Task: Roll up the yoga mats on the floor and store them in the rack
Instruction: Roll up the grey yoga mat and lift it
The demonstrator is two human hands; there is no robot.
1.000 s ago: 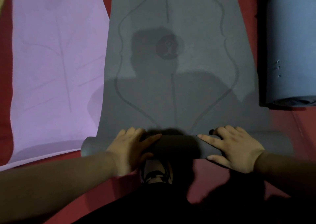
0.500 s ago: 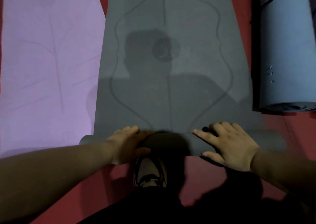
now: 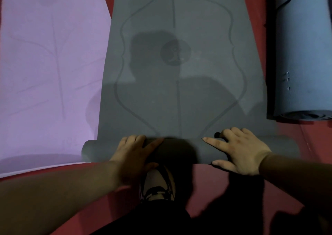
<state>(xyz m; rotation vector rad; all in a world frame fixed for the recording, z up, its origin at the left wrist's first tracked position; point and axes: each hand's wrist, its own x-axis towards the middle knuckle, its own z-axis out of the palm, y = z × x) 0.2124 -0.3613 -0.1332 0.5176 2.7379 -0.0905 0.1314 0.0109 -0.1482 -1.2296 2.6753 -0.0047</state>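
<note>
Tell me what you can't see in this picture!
All in the head view:
- The rack: outside the frame.
- The grey mat: far end cut by the top edge.
- The blue rolled mat: cut by the right edge.
- The round logo: shadowed, unreadable.
- The left hand: grip blurred, in shadow.

1. The grey mat [image 3: 179, 91] lies flat toward 12 o'clock, and its near end forms a roll [image 3: 278, 146].
2. The left hand [image 3: 133, 154] and right hand [image 3: 240, 152] rest on the roll, set apart from each other.
3. A purple mat [image 3: 50, 73] lies flat at 9 o'clock and a rolled blue mat [image 3: 301, 55] at 2 o'clock — both on the red floor [image 3: 206, 177].
</note>
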